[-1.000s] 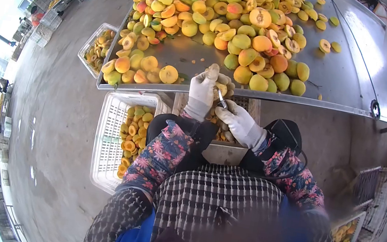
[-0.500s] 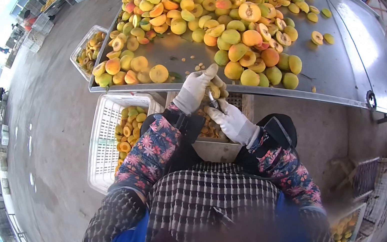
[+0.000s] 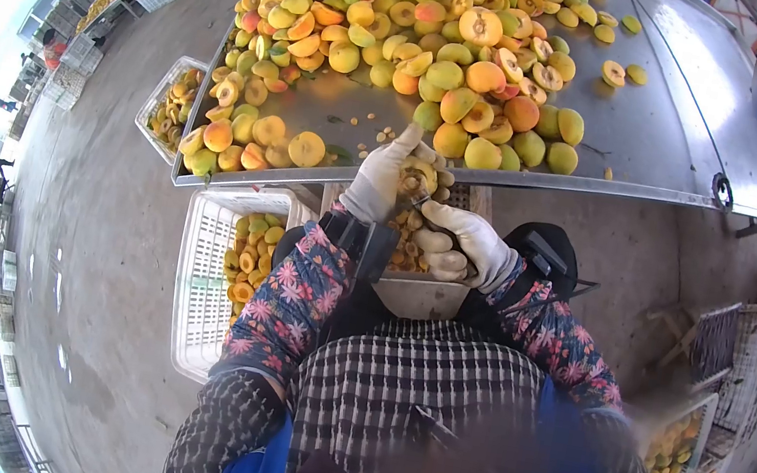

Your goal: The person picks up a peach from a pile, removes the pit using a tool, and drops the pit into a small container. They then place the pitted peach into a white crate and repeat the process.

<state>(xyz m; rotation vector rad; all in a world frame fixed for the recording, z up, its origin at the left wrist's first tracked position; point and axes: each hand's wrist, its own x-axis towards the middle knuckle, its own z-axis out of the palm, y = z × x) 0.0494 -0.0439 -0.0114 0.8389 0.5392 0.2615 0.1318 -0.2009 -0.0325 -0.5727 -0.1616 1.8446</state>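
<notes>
My left hand (image 3: 382,178), in a white work glove, is closed around a peach half (image 3: 417,179) whose yellow cut face shows. My right hand (image 3: 471,247), also gloved, is closed on a small metal tool (image 3: 421,199) whose tip meets the peach half; the fingers hide most of it. Both hands are just off the near edge of the steel table (image 3: 339,111), above a crate (image 3: 420,290) with pieces of fruit in it. A heap of whole and halved peaches (image 3: 444,74) lies on the table.
A white plastic basket (image 3: 194,277) of peach halves stands on the floor to the left, with a smaller crate (image 3: 153,107) behind it. More crates (image 3: 682,443) are at the right. Other people are at distant tables on the far left.
My right hand has turned, with its fingers curled lower. The peach half in my left hand now shows its cut face, and less of the metal tool is visible.
</notes>
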